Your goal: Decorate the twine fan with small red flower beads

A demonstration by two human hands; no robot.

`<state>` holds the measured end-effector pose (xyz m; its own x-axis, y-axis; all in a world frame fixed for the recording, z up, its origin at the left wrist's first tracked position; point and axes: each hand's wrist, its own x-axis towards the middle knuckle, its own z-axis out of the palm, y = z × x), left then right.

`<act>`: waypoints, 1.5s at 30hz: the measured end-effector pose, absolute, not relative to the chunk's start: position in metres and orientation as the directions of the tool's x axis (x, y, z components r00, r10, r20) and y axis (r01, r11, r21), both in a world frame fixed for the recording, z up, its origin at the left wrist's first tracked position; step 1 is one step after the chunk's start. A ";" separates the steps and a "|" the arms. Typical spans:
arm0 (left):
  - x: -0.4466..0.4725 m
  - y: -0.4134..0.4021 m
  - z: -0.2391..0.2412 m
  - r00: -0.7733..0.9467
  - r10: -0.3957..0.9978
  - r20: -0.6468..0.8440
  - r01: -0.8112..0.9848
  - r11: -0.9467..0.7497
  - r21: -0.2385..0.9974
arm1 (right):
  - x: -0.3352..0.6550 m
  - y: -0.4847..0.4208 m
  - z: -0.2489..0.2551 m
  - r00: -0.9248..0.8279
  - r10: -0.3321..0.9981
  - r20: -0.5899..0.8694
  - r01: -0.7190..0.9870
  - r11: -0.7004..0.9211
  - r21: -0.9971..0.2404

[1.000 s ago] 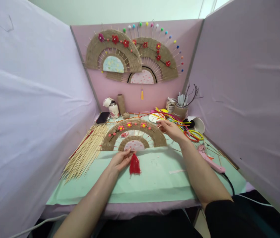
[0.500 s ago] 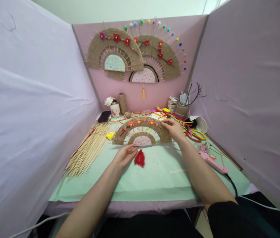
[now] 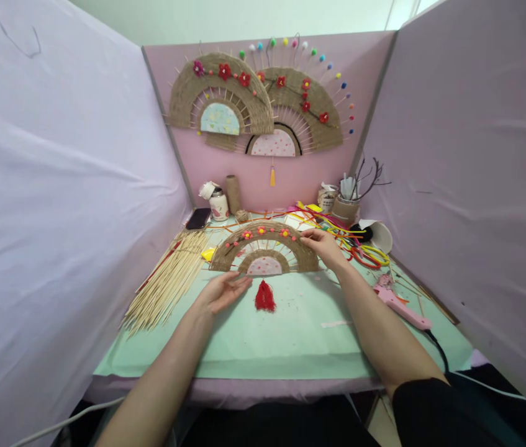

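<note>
A twine-wrapped half-round fan (image 3: 307, 251) with red and pink flowers and a dotted pale centre is in front of me, tilted towards me. My right hand (image 3: 322, 245) pinches its upper right part between thumb and fingers. Just under the fan's lower left edge, my left hand (image 3: 223, 292) has its fingers stretched out, palm partly up; whether it touches the edge I cannot tell. A red tassel (image 3: 265, 297) hangs below the middle of the fan.
Thin sticks (image 3: 167, 282) lie in a bundle at left, near a phone (image 3: 198, 218). A pink glue gun (image 3: 402, 307) rests at right, below coloured pipe cleaners (image 3: 369, 254). Jars and a pot of twigs (image 3: 345, 211) stand behind. Larger fans (image 3: 220, 93) hang on the back panel.
My left hand has slid a little left along the fan's lower edge, away from the tassel, its fingers straighter. The fan and right hand have shifted slightly left; the view has moved a little.
</note>
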<state>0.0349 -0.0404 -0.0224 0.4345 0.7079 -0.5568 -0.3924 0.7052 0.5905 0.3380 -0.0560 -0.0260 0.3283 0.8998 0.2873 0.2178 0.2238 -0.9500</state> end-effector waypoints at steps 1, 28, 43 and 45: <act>0.036 -0.039 -0.021 0.445 0.705 -0.553 -0.403 0.709 0.579 | 0.338 -0.056 -0.026 0.331 0.897 0.294 0.224 0.228 -0.948; 0.032 -0.054 -0.038 0.366 0.820 -0.440 -0.504 0.572 0.647 | 0.350 -0.063 -0.020 0.238 0.945 0.225 0.213 0.176 -0.961; 0.040 -0.036 0.055 -0.016 0.974 0.228 -0.422 -0.213 0.881 | 0.357 -0.071 -0.006 0.342 0.882 0.324 0.158 0.286 -0.945; 0.044 -0.015 0.082 -0.030 0.950 0.312 -0.412 -0.296 0.862 | 0.356 -0.074 -0.002 0.329 0.890 0.315 0.158 0.278 -0.948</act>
<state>0.0441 -0.0151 0.0820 -0.0296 0.9497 0.3117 -0.4121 -0.2957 0.8618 0.3561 -0.0738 -0.0022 0.3288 0.8902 0.3155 0.1576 0.2776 -0.9477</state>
